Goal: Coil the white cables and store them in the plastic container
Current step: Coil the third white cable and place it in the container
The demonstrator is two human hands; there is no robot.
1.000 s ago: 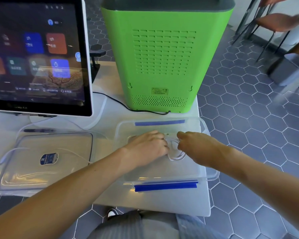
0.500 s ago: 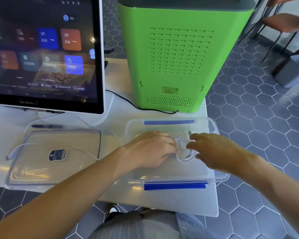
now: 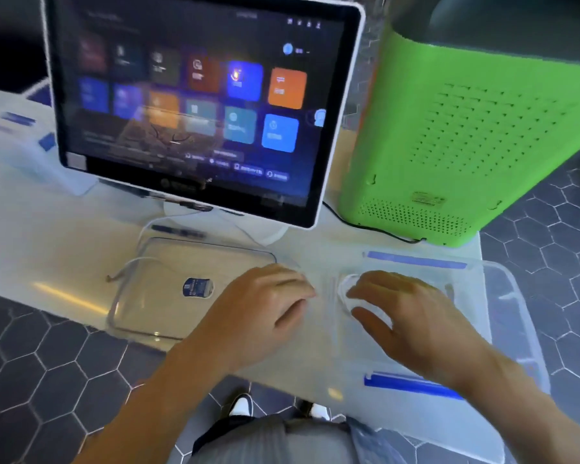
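Observation:
A coiled white cable point(image 3: 343, 291) lies inside the clear plastic container point(image 3: 521, 316), which has blue tape strips on its rims. My right hand point(image 3: 406, 313) rests over the coil with fingers spread, and the coil shows between thumb and forefinger. My left hand point(image 3: 265, 306) hovers over the table just left of the container, fingers loosely curled, holding nothing. Another loose white cable point(image 3: 128, 265) trails over the left corner of the clear lid point(image 3: 154, 296), which lies flat and bears a blue sticker. The frame is blurred.
A touchscreen monitor point(image 3: 195, 105) stands behind the lid, with a dark pen point(image 3: 178, 231) at its base. A tall green machine point(image 3: 466, 135) stands at the back right, and its black cord point(image 3: 365, 226) runs along the table. Another taped clear box point(image 3: 31, 152) sits far left.
My left hand has let go of the coil and drawn left, out of the container. My right hand has spread over the coil. The view has swung left.

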